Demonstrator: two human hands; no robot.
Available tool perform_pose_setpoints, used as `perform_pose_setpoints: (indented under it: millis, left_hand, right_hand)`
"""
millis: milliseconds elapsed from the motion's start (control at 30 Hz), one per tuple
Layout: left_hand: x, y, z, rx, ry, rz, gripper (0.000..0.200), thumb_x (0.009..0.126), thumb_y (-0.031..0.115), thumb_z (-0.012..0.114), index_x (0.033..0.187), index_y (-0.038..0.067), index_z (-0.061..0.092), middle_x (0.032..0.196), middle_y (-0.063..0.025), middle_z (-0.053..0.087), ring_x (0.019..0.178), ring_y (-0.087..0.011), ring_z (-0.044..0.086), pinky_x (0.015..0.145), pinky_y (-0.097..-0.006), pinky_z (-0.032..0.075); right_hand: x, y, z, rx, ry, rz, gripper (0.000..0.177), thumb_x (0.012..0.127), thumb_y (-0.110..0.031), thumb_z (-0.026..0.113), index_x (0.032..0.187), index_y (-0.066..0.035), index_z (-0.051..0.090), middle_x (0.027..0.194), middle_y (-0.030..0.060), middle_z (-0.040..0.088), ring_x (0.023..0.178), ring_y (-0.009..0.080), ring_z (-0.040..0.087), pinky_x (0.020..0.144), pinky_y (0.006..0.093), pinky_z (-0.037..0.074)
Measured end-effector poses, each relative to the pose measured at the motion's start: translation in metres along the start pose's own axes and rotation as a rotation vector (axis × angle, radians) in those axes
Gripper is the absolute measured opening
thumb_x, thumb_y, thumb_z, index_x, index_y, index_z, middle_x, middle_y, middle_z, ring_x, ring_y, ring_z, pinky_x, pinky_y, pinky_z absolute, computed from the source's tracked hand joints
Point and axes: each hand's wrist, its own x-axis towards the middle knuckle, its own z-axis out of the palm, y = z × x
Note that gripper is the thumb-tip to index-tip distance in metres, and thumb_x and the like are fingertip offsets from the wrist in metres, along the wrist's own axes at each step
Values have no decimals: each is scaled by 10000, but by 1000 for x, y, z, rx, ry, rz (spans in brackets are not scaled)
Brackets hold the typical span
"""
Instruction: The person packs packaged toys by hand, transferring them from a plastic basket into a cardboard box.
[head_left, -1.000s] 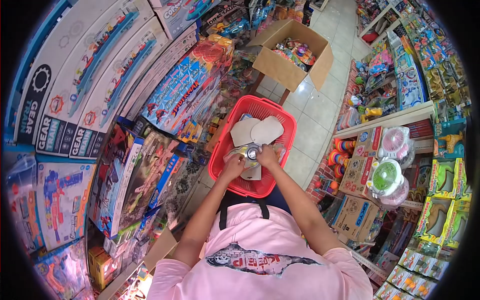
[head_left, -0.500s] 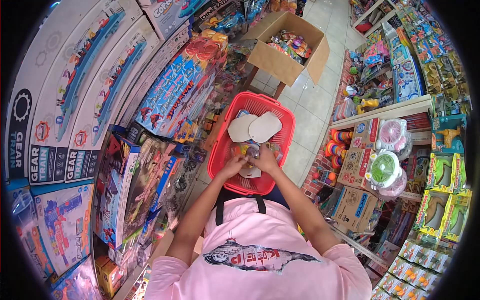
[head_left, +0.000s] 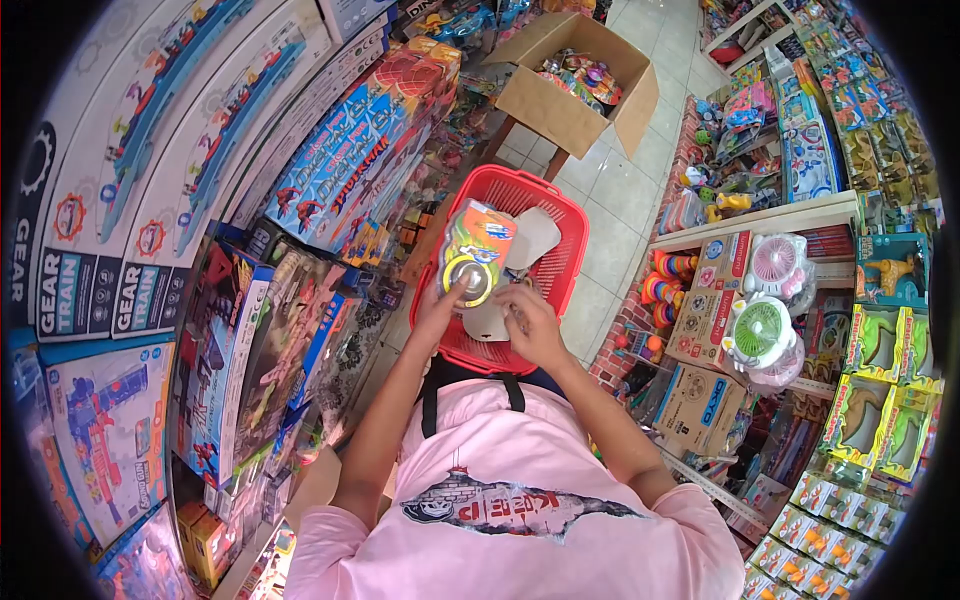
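Note:
A red plastic basket (head_left: 572, 255) is right in front of my body. Over its left part, my left hand (head_left: 437, 312) holds a colourful carded toy (head_left: 478, 246), orange at the top and green below, with a round yellow-rimmed piece near the thumb. My right hand (head_left: 530, 325) is just right of the toy, fingers curled together; whether they hold anything is too small to make out. A white card (head_left: 535, 237) lies in the basket behind the toy, and another pale card (head_left: 487, 322) shows between my hands.
Beyond the basket, an open cardboard box (head_left: 552, 108) of small packaged toys rests on a stool. Boxed toys (head_left: 335, 165) fill shelves on the left. Handheld fans (head_left: 765, 325) and cartons (head_left: 700, 408) stand on the right. A tiled floor (head_left: 612, 200) runs between.
The colourful carded toy has come up in my left hand and now faces me, covering the left white card's place. My right hand has separated from the left. The view has shifted slightly.

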Motion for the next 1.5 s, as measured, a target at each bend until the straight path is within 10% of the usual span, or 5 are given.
perform_pose_setpoints:
  millis: [233, 533, 833, 1233, 1500]
  left_hand:
    - [-39, 11, -35, 83, 119, 100, 408, 911, 178, 681, 1261, 19, 543, 1121, -65, 644, 993, -126, 636, 857, -286, 514]
    - [-78, 6, -54, -19, 220, 90, 423, 885, 106, 701, 1249, -5, 517, 1142, -82, 632, 1018, -160, 631, 887, -320, 535]
    - [-83, -6, -53, -70, 222, 55, 431, 895, 111, 687, 1274, 1, 514, 1159, -77, 624, 1052, -145, 615, 932, -302, 483]
    - [-28, -35, 1, -9, 64, -100, 433, 894, 153, 696, 1271, 18, 530, 1152, -57, 636, 1073, -139, 600, 958, -304, 447]
    - [-6, -44, 89, -1, 43, -7, 435, 916, 99, 633, 1312, 8, 477, 1211, -85, 618, 1105, -165, 615, 976, -340, 482]
  right_hand:
    - [17, 69, 30, -825, -346, 623, 556, 795, -233, 680, 1263, 33, 540, 1338, 203, 502, 1207, 355, 494, 1012, 430, 422]
    - [6, 184, 74, -1204, -646, 515, 778, 727, -385, 731, 1346, 21, 493, 1339, 173, 488, 1286, 328, 378, 1085, 407, 348]
    - [28, 143, 51, -1171, -642, 678, 705, 667, -408, 755, 1227, -6, 605, 1339, 189, 466, 1267, 327, 386, 1050, 386, 398]
    - [-9, 68, -72, -213, -65, 564, 906, 545, -481, 876, 1134, 106, 517, 1227, 319, 474, 1093, 420, 572, 926, 444, 482]
    - [-82, 106, -180, 268, 156, 675, 681, 732, -391, 832, 1135, 67, 531, 968, 125, 644, 913, 194, 631, 835, 296, 486]
